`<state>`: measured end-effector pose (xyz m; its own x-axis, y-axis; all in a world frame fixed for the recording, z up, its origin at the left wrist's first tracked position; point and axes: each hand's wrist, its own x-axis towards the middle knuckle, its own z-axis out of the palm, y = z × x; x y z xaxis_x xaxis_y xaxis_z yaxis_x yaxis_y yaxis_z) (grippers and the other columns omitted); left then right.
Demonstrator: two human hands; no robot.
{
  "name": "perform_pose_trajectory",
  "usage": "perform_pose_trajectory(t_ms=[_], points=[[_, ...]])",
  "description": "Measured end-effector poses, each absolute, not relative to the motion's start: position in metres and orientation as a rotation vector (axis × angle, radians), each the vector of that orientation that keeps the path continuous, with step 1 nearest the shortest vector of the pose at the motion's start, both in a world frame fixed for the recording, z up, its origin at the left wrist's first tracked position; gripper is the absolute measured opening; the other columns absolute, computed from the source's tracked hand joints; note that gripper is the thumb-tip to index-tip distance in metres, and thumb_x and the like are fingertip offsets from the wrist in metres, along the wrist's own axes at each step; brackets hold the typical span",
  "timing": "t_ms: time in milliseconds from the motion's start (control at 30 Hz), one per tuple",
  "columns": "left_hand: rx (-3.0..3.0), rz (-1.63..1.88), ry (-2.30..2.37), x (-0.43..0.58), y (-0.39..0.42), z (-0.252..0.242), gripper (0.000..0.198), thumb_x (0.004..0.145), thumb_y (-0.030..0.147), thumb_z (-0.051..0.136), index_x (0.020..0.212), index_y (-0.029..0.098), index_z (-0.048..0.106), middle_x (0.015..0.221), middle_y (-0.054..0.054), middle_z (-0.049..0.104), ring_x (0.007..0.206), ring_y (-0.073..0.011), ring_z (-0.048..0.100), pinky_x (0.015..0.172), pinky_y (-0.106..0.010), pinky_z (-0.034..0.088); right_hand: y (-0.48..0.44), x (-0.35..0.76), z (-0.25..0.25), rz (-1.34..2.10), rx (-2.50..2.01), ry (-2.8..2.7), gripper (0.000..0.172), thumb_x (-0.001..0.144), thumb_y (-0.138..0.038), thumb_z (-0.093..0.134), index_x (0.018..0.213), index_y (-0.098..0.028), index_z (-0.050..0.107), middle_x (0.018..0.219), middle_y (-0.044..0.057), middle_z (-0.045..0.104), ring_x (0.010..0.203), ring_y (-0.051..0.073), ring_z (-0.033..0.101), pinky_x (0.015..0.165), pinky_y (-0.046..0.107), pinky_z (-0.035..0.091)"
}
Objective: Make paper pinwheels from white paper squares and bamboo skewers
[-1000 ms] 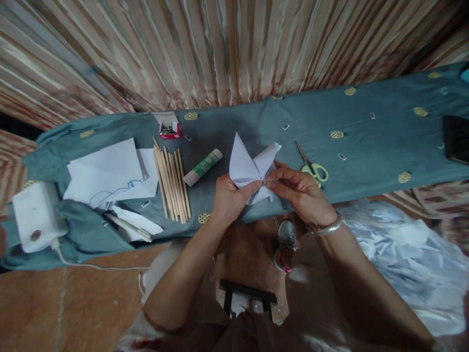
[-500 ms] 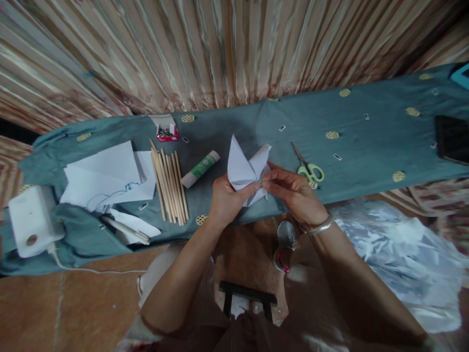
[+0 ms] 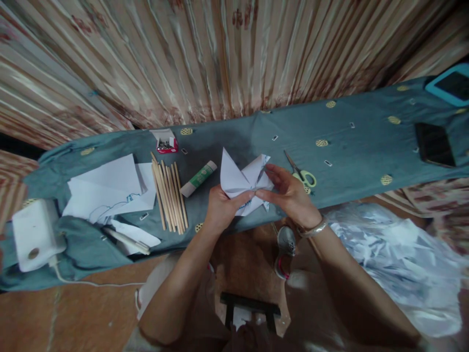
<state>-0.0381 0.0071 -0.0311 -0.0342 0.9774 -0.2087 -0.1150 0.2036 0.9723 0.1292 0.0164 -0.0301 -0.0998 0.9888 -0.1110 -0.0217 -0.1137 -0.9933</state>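
Note:
A folded white paper pinwheel (image 3: 234,177) with pointed vanes is held between my two hands, over the front edge of the cloth-covered table. My left hand (image 3: 221,207) grips its lower left side, thumb pressed near the centre and fingers hidden behind the paper. My right hand (image 3: 295,196) pinches the right side, its thumb meeting the left thumb near the centre and its index finger at the upper right vane. Blue marks show on some of the paper's edges. Scissors with light green handles (image 3: 306,178) lie just beyond my right hand.
Left of the hands lie a glue stick (image 3: 199,179), several wooden sticks (image 3: 169,198), white paper sheets (image 3: 106,183) and a white pen (image 3: 128,239). Behind them stands a small red box of metal pieces (image 3: 167,143). A black phone (image 3: 435,144) lies right; a plastic bag of paper scraps (image 3: 399,259) sits below.
The view has shifted, so the table appears lower and further left. My right fingers have spread from a tight pinch, and the index finger now reaches up the right vane.

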Motion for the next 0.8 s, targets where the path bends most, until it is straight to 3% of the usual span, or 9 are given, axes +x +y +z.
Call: perform_pose_trajectory(t_ms=[100,167,500,800], points=[[0.906,1.128,1.226,-0.037,0.006,-0.03,0.038,0.053,0.031,0.085,0.084,0.012,0.074,0.085,-0.007,0.076,0.073,-0.0185,0.068,0.069,-0.029,0.054,0.016,0.13,-0.025,1.525,-1.203,-1.144,0.068,0.057,-0.038,0.085,0.118,-0.023,0.057,0.096,0.003,0.072,0.083,0.022,0.067,0.075,0.037,0.054],[0.88,1.13,1.21,-0.036,0.006,-0.03,0.038,0.053,0.03,0.085,0.084,0.012,0.075,0.083,-0.007,0.076,0.07,-0.0172,0.068,0.068,-0.028,0.053,0.016,0.13,-0.022,1.51,-1.219,-1.123,0.058,0.056,-0.035,0.086,0.107,-0.021,0.063,0.089,0.001,0.072,0.076,0.019,0.066,0.069,0.032,0.053],[0.819,1.12,1.196,-0.035,0.006,-0.034,0.036,0.051,0.032,0.086,0.077,0.011,0.074,0.076,-0.006,0.075,0.064,-0.0155,0.065,0.062,-0.026,0.052,0.012,0.127,-0.021,1.67,-1.245,-0.93,0.028,0.053,-0.031,0.087,0.076,-0.02,0.074,0.07,-0.002,0.073,0.058,0.014,0.062,0.058,0.029,0.05],[0.793,1.145,1.205,-0.035,0.005,-0.035,0.031,0.049,0.031,0.085,0.071,0.011,0.074,0.071,-0.004,0.074,0.062,-0.0152,0.064,0.061,-0.025,0.05,0.01,0.124,-0.025,1.675,-1.271,-0.869,0.027,0.053,-0.033,0.087,0.073,-0.02,0.074,0.068,-0.001,0.073,0.055,0.015,0.063,0.054,0.028,0.049]])
